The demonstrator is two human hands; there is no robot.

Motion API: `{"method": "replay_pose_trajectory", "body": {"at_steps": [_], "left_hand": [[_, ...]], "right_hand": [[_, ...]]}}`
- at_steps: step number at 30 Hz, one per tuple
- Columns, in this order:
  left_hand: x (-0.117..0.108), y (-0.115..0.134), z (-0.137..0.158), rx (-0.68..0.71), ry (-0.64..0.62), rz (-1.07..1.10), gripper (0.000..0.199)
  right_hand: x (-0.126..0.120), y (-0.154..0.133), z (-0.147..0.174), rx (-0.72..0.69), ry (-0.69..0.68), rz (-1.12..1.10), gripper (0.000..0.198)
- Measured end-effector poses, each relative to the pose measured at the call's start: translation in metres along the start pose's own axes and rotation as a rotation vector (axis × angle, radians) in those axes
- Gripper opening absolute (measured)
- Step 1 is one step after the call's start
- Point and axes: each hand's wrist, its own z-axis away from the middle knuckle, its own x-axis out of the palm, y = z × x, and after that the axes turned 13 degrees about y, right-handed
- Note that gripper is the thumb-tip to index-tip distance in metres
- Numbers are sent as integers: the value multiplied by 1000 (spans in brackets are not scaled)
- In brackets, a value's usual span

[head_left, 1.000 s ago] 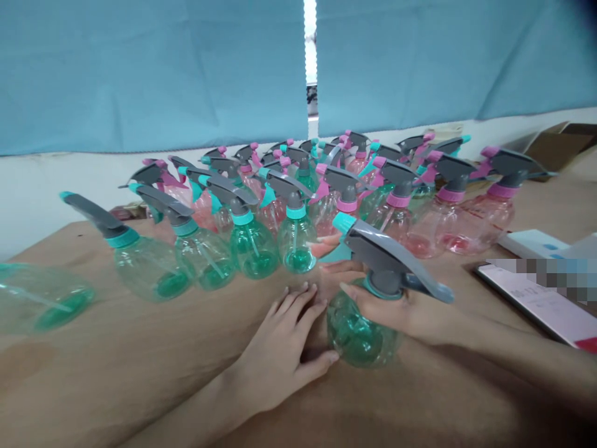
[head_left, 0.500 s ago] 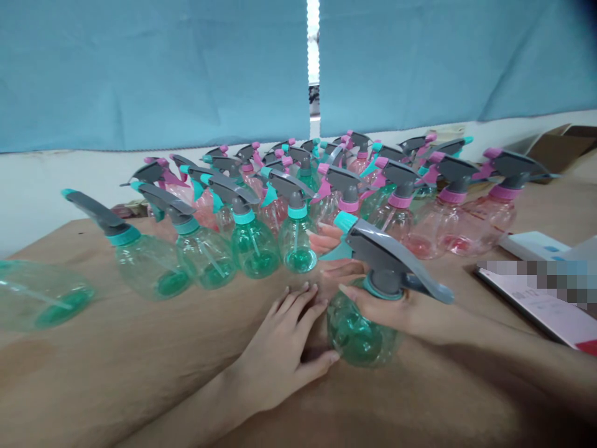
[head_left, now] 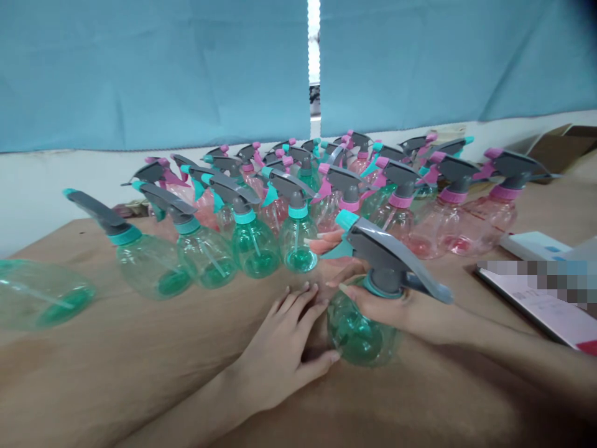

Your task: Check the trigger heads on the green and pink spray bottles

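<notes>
A clear green spray bottle (head_left: 357, 333) with a grey head and turquoise nozzle stands on the table in front of me. My right hand (head_left: 373, 305) is wrapped round its neck, thumb on the near side. The other fingers, partly hidden, reach past the turquoise trigger (head_left: 339, 250). My left hand (head_left: 275, 354) lies on the tabletop just left of that bottle, its fingers stretched out and its thumb tip close to the bottle's base. Beyond the left fingertips stand a green spray bottle (head_left: 300, 242) and a darker green one (head_left: 255, 249) beside it.
Several pink and green spray bottles crowd the back of the brown table (head_left: 153, 367). More green ones stand at left, one cut off by the frame edge (head_left: 41, 298). A phone (head_left: 532, 302) and a white box (head_left: 536, 244) lie at right. A blue curtain (head_left: 163, 74) hangs behind.
The fingers of my right hand have shifted slightly around the trigger. My left hand and the bottles look the same.
</notes>
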Motion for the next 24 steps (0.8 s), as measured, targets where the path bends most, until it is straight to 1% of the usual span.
{"method": "replay_pose_trajectory", "body": {"at_steps": [3,7,12,18,24], "left_hand": [[0,0,0,1,7,-2,60],[0,-1,0,1,9,2,61],[0,-1,0,-3,13,10,59],[-2,0,-1,-9,-10,4,60],[1,-2,1,-1,8,-2,61]], "right_hand": [[1,0,0,-19,-14,-1,10],[1,-3,0,-31,39,18,11],[-1,-9,0,-2,34,38,3],[-4,-8,1,15,-26,36,9],[-7,-9,2,-22,18,49,11]]}}
